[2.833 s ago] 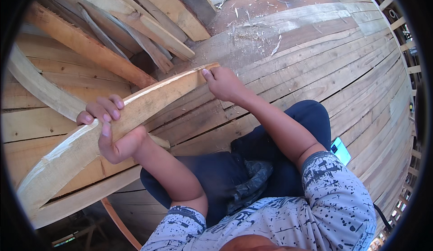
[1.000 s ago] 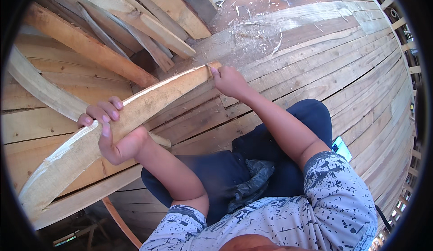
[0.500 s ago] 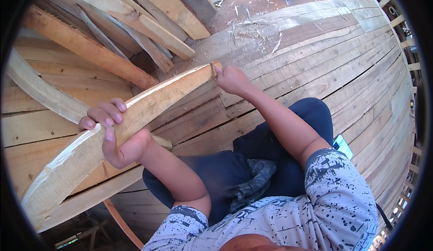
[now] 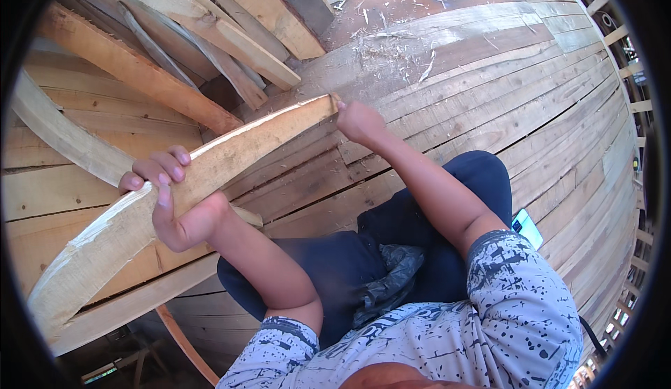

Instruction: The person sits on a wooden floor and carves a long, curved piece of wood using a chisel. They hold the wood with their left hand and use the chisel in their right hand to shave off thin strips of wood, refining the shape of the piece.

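The left hand (image 4: 187, 227) grips a curved timber (image 4: 241, 153) slanting over plank flooring (image 4: 503, 113); the right hand (image 4: 361, 123), curled closed (its contents hidden), has moved to the timber's far tip, baring more edge. Shavings (image 4: 428, 67) lie beyond the tip.

And there was room to the right! Past the tip of the curved timber (image 4: 258, 136), the plank floor (image 4: 475, 123) opened wide, with just thin shavings (image 4: 391, 43) beyond. Left of the timber, heavy traffic: an orange beam (image 4: 140, 69) reached close to its outer edge, stacked boards (image 4: 234, 43) crowding behind, barely a slot there! The left hand (image 4: 187, 222) blocked the timber's middle, fingers over its edge; the right hand (image 4: 361, 123) guarded the tip. Nearside of the timber, a pocket of floor, but forearms (image 4: 423, 176) and dark-trousered legs (image 4: 332, 256) hemmed it in!
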A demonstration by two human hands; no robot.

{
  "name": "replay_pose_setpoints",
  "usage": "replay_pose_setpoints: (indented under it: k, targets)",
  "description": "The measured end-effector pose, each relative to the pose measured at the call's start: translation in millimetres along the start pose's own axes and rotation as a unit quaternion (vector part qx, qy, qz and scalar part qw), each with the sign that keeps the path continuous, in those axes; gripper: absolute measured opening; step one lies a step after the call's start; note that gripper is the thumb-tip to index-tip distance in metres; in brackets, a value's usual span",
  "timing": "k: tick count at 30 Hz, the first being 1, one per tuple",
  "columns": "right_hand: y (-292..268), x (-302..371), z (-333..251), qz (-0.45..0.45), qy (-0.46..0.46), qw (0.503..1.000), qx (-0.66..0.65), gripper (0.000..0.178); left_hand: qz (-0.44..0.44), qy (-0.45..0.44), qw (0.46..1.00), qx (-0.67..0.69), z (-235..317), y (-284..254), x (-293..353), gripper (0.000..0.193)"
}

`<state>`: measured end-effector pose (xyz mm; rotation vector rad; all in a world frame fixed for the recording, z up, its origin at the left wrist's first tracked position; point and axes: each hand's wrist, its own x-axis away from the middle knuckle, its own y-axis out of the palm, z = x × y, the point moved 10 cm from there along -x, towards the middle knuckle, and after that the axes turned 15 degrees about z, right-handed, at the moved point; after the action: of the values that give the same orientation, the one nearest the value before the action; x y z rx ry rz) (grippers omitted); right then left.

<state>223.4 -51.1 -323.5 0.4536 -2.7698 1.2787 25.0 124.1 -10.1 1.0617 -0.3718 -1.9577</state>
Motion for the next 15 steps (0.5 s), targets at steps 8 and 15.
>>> replay_pose_setpoints:
  k: [8, 15]
  targets:
    - [-45, 13, -47, 0.031, -0.123, 0.99, -0.057, 0.046, -0.03, -0.001, 1.0, 0.0, 2, 8, 2, 0.033]
    - [-49, 53, -91, 0.051, -0.248, 0.957, -0.143, 0.074, -0.144, -0.022, 0.987, 0.064, 1, 21, 7, 0.033]
